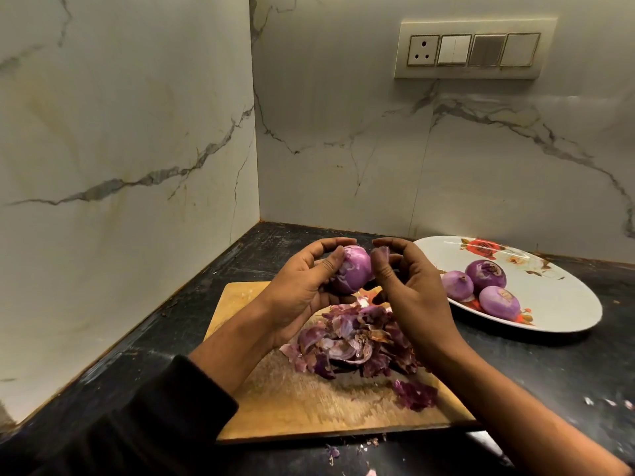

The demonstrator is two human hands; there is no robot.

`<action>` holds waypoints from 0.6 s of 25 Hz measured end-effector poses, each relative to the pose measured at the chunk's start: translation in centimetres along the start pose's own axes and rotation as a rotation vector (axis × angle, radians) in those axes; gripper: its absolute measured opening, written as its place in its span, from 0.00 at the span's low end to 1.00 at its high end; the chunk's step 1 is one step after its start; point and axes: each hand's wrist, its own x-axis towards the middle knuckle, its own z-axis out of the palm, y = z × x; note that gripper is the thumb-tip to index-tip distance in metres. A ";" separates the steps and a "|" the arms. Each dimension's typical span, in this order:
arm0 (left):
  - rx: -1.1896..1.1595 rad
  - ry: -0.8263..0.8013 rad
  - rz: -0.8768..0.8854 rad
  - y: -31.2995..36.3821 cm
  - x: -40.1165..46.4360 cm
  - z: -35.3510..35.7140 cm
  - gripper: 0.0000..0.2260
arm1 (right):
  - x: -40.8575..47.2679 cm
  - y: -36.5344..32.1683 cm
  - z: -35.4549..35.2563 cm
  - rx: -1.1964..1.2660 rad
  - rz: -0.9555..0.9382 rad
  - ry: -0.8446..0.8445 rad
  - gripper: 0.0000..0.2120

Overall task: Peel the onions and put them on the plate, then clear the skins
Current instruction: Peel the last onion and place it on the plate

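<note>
Now three peeled onions on plate.

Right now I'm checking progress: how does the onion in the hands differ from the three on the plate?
The held onion is gripped by the left hand above the cutting board; the plate onions rest on the plate. The right hand pinches a skin piece beside the held onion; the plate onions lie untouched. All are purple.

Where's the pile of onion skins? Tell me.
In the head view, the pile of onion skins lies on the wooden cutting board, below both hands, left of the plate.
</note>
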 end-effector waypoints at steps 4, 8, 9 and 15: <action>-0.021 -0.034 -0.008 -0.1 0.0 0.1 0.11 | 0.0 0.1 0.0 0.028 0.030 0.071 0.08; -0.032 -0.043 -0.044 -0.1 -0.1 0.1 0.13 | 0.0 0.0 -0.1 0.174 0.139 0.030 0.06; -0.009 -0.045 -0.043 0.0 -0.2 0.2 0.12 | 0.0 0.0 0.0 0.172 0.143 0.014 0.05; -0.020 -0.084 -0.056 0.3 -0.5 0.3 0.17 | 0.4 0.2 -0.3 0.181 0.141 -0.012 0.08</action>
